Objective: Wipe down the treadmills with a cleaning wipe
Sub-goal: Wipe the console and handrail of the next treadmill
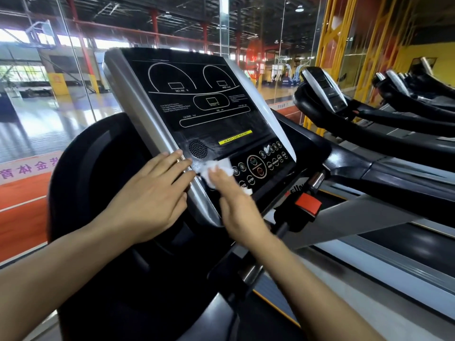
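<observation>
A treadmill console (pixel 206 112) with a black display panel and silver side trim fills the middle of the view. My left hand (pixel 152 198) lies flat with straight fingers on the console's lower left silver edge. My right hand (pixel 234 207) presses a crumpled white wipe (pixel 216 169) against the lower part of the panel, just left of the round control buttons (pixel 256 167). The fingers lie over the wipe and hide part of it. Wet streaks show on the panel around the speaker grille (pixel 198 149).
A red safety clip (pixel 309 205) hangs below the console. The treadmill belt (pixel 384 244) runs to the right. More treadmills (pixel 327 94) stand in a row at the right. A glass wall (pixel 49 94) is straight ahead.
</observation>
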{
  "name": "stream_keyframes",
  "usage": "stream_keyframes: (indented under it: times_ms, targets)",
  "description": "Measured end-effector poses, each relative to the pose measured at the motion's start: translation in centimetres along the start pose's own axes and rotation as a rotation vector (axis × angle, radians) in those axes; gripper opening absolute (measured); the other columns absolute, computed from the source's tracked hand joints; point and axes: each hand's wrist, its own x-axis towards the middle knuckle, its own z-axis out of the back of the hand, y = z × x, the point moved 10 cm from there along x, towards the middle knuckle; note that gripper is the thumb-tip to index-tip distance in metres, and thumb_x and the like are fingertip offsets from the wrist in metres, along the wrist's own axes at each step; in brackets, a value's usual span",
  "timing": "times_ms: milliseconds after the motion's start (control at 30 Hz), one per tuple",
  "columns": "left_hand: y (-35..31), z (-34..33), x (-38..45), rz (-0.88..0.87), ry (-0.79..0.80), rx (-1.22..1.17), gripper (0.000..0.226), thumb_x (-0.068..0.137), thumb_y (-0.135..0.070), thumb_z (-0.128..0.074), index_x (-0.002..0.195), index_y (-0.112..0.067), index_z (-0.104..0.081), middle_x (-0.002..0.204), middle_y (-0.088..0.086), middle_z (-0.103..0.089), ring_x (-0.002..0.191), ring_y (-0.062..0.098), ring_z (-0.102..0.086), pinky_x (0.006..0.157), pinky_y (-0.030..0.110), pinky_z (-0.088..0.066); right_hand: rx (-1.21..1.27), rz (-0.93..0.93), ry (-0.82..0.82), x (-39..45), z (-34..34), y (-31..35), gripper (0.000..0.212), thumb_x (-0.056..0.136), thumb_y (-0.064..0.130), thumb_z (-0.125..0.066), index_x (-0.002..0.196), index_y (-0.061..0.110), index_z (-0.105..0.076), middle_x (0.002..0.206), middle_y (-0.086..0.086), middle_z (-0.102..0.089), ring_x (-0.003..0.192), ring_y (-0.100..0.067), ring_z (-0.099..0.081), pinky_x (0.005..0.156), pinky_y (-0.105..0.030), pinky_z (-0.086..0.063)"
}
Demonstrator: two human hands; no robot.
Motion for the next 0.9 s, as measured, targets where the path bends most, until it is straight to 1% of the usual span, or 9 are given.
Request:
stream_keyframes:
  times_ms: [100,167,267,333,400,633,767,833,900]
  targets:
    - [-0.6,-0.2,-0.1,-0.026,0.015,0.011,0.053,0.097,-0.036,-0.037,0.134,-0.006,-0.061,0.144,0.015,-0.057,0.145,0.034,-0.040,0.123,0.046,-0.023,-0.003,0.185,0.092,-1.5,-1.1,2.2,0.068,0.084,-0.008,-0.036,0.150,0.008,-0.044,0.160,-0.011,-0.033,0.150,-0.016,-0.028,0.124,-0.027,-0.014]
    - [-0.8,-0.4,-0.3,-0.045,0.021,0.012,0.053,0.097,-0.036,-0.037,0.135,-0.007,-0.060,0.145,0.013,-0.056,0.146,0.033,-0.039,0.123,0.046,-0.021,-0.030,0.176,0.110,-0.7,-0.1,-0.4,0.071,0.084,-0.012,-0.039,0.152,0.011,-0.041,0.161,-0.008,-0.033,0.151,-0.014,-0.026,0.125,-0.028,-0.015]
    - [-0.9,-0.5,-0.5,-0.054,0.022,0.021,0.055,0.098,-0.037,-0.036,0.139,-0.007,-0.059,0.147,0.012,-0.055,0.148,0.033,-0.036,0.124,0.045,-0.020,-0.030,-0.066,-0.029,1.8,3.3,-6.9,0.068,0.093,-0.010,-0.038,0.155,0.017,-0.037,0.163,-0.003,-0.030,0.150,-0.012,-0.025,0.125,-0.032,-0.017]
    - [-0.8,-0.6,-0.5,-0.054,0.024,0.026,0.055,0.099,-0.037,-0.036,0.140,-0.007,-0.058,0.147,0.012,-0.054,0.149,0.033,-0.036,0.124,0.044,-0.019,0.022,-0.252,-0.115,2.6,5.0,-10.0,0.065,0.096,-0.007,-0.035,0.155,0.020,-0.037,0.163,-0.001,-0.028,0.151,-0.015,-0.026,0.121,-0.021,-0.015]
    - [-0.8,-0.5,-0.5,-0.059,0.016,0.025,0.055,0.099,-0.037,-0.036,0.140,-0.007,-0.058,0.147,0.012,-0.055,0.148,0.033,-0.036,0.124,0.045,-0.020,0.054,-0.281,-0.151,2.7,4.8,-9.7,0.062,0.096,-0.008,-0.034,0.153,0.017,-0.040,0.162,-0.002,-0.029,0.150,-0.017,-0.027,0.116,-0.012,-0.013]
    - [-0.7,-0.3,-0.4,-0.057,0.007,-0.022,0.053,0.097,-0.031,-0.034,0.137,-0.008,-0.058,0.147,0.012,-0.054,0.147,0.033,-0.037,0.122,0.049,-0.029,0.090,0.219,0.057,-2.6,-1.2,1.3,0.055,0.097,-0.014,-0.039,0.147,0.007,-0.046,0.159,-0.009,-0.037,0.150,-0.010,-0.028,0.124,-0.028,-0.017]
    - [-0.5,-0.6,-0.6,-0.062,0.026,-0.019,0.056,0.096,-0.032,-0.034,0.142,-0.007,-0.056,0.149,0.012,-0.052,0.149,0.033,-0.035,0.123,0.050,-0.029,0.077,-0.069,-0.024,0.0,3.5,-5.6,0.055,0.100,-0.005,-0.039,0.150,0.016,-0.046,0.156,-0.005,-0.041,0.146,-0.016,-0.036,0.119,-0.020,-0.026]
    - [-0.4,-0.6,-0.7,-0.063,0.033,-0.031,0.057,0.095,-0.032,-0.034,0.143,-0.008,-0.055,0.151,0.012,-0.051,0.150,0.033,-0.034,0.122,0.051,-0.031,0.074,-0.322,-0.178,0.4,6.2,-9.9,0.055,0.099,-0.004,-0.039,0.148,0.019,-0.049,0.137,-0.012,-0.061,0.121,-0.023,-0.062,0.090,-0.012,-0.041]
    - [-0.3,-0.7,-0.7,-0.060,0.043,-0.049,0.057,0.094,-0.031,-0.035,0.143,-0.010,-0.053,0.153,0.011,-0.049,0.151,0.032,-0.032,0.122,0.051,-0.031,0.084,-0.432,-0.282,0.0,6.8,-10.7,0.054,0.099,-0.002,-0.038,0.146,0.022,-0.052,0.104,-0.010,-0.072,0.068,-0.005,-0.063,0.060,-0.013,-0.040]
